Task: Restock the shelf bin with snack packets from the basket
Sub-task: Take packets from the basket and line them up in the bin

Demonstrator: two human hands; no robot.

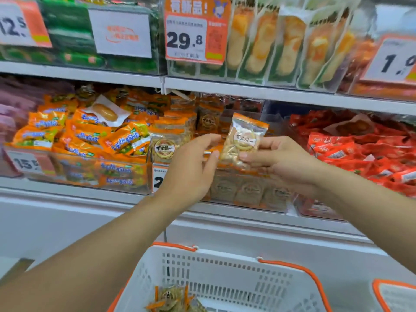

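My right hand [279,161] pinches a clear snack packet [244,138] with an orange top edge and a round label, holding it upright in front of the middle shelf bin [227,188]. My left hand [193,167] hovers just left of the packet with its fingers relaxed, holding nothing. The clear bin holds several matching packets standing upright. Below, the white basket [225,278] with orange handles holds a few more packets [173,300] at its bottom.
A bin of orange and yellow packets [90,140] sits to the left, and a bin of red packets [360,152] lies to the right. The upper shelf carries green packs, long clear packs and price tags [195,32]. A second basket's corner [396,296] shows at bottom right.
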